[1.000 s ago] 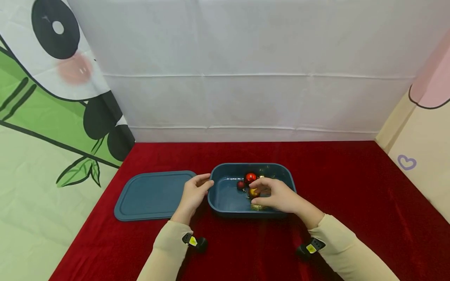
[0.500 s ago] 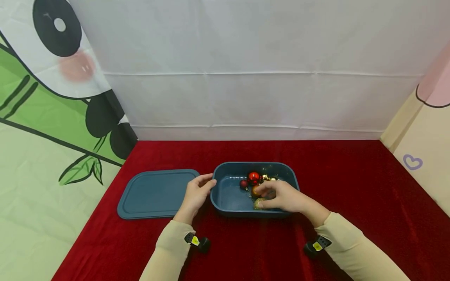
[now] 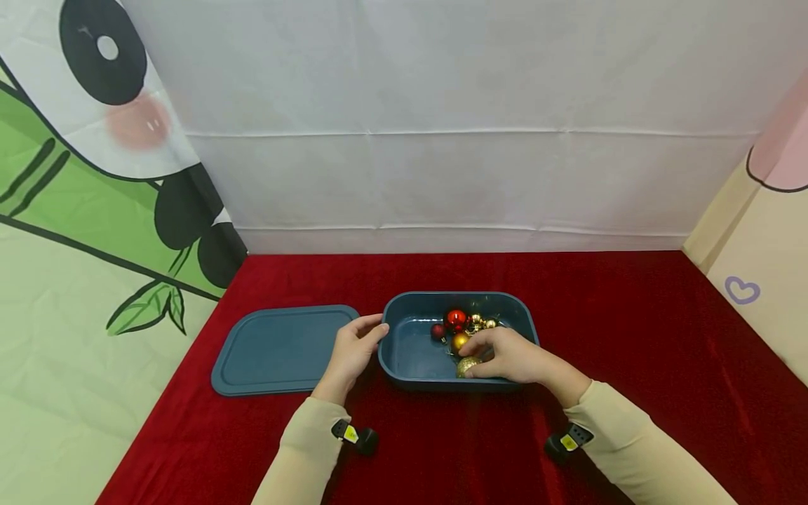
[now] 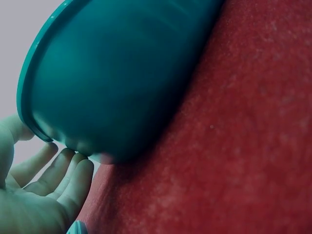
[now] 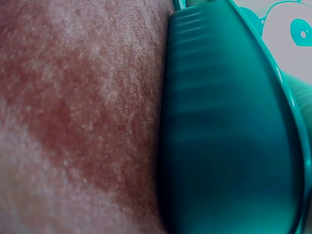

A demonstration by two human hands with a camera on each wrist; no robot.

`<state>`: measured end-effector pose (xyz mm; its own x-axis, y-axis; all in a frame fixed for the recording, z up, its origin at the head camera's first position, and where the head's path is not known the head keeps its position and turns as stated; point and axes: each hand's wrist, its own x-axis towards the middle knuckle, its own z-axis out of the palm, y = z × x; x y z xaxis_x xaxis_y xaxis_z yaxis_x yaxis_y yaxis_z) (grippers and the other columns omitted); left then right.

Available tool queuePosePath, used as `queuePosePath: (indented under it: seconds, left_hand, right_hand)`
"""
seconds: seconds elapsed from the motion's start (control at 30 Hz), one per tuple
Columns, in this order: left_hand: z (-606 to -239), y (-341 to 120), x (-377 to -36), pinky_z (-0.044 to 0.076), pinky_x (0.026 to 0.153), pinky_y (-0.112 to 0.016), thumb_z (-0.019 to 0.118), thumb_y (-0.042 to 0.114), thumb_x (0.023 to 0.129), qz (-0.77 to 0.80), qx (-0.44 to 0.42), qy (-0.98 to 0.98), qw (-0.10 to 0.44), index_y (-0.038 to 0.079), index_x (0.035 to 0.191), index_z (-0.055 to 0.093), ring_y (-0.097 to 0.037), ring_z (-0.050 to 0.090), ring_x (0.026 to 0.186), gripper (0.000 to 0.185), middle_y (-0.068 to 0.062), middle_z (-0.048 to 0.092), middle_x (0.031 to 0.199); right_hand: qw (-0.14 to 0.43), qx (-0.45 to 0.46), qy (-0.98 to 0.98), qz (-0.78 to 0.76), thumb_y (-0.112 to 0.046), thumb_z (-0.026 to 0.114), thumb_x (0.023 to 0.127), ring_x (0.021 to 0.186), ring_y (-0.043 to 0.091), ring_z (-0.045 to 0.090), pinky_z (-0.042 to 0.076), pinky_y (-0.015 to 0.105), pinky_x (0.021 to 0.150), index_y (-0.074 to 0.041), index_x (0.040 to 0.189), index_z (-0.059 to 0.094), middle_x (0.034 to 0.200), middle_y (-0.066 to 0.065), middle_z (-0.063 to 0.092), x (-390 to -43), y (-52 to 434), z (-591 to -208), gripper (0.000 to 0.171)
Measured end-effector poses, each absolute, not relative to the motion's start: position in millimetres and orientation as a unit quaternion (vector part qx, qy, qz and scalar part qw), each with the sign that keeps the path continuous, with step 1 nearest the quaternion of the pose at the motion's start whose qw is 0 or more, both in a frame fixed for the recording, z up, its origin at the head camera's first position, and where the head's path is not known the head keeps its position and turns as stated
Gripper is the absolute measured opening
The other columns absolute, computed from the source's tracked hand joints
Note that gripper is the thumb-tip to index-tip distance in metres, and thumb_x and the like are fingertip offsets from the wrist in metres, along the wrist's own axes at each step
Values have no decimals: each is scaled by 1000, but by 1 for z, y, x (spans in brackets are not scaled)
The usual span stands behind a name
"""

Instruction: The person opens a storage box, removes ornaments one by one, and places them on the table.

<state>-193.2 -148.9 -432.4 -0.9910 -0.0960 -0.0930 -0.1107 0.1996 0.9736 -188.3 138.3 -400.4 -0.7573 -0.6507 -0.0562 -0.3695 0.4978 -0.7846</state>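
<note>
A dark blue plastic box (image 3: pixel 404 354) stands on the red cloth. In it lie a shiny red ball (image 3: pixel 456 319), a small dark red ball (image 3: pixel 436 331), an orange-gold ball (image 3: pixel 459 342) and some tiny gold balls (image 3: pixel 482 322). My right hand (image 3: pixel 513 356) reaches into the box by its near wall and pinches a glittery gold ball (image 3: pixel 468 365) between fingers and thumb. My left hand (image 3: pixel 352 351) grips the box's left end, thumb on the rim. In the left wrist view its fingers (image 4: pixel 58 178) lie against the box wall (image 4: pixel 112 83) under the rim.
The box's matching blue lid (image 3: pixel 278 348) lies flat to the left, just beyond my left hand. Red cloth (image 3: pixel 631 330) covers the table. A white backdrop (image 3: pixel 442 140) closes the far side, and printed panels stand at both sides. The right wrist view shows only the box wall (image 5: pixel 224 136) and cloth (image 5: pixel 73 97).
My right hand has slid a little toward the near wall, uncovering the orange-gold ball and closing on the glittery gold one. The left hand has stayed on the box.
</note>
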Motion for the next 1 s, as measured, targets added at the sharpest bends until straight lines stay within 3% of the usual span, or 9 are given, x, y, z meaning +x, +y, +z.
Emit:
queuePosePath:
  seconds: [0.4, 0.67, 1.0]
  left_hand:
    - [-432, -148, -193, 51, 77, -26, 63, 21, 90, 627, -65, 777, 9, 8, 123, 62, -14, 59, 90, 35, -12, 64, 114]
    - [-430, -148, -191, 51, 76, -25, 62, 21, 91, 628, -64, 775, 12, 7, 124, 62, -16, 60, 91, 35, -12, 64, 115]
    - [-429, -149, -190, 50, 80, -27, 62, 24, 92, 629, -62, 775, 20, 9, 124, 61, -17, 59, 97, 36, -12, 63, 118]
  right_hand:
    - [140, -295, 853, -407, -29, 75, 81, 95, 16, 63, 54, 28, 80, -6, 107, 69, 105, 3, 68, -189, 141, -402, 35]
    - [122, -283, 858, -411, -29, 74, 81, 89, 10, 63, 52, 22, 76, -10, 107, 70, 105, 3, 69, -187, 142, -400, 32]
    - [97, -271, 845, -450, -29, 73, 82, 94, 16, 64, 54, 26, 80, -8, 109, 67, 106, 5, 67, -182, 143, -396, 35]
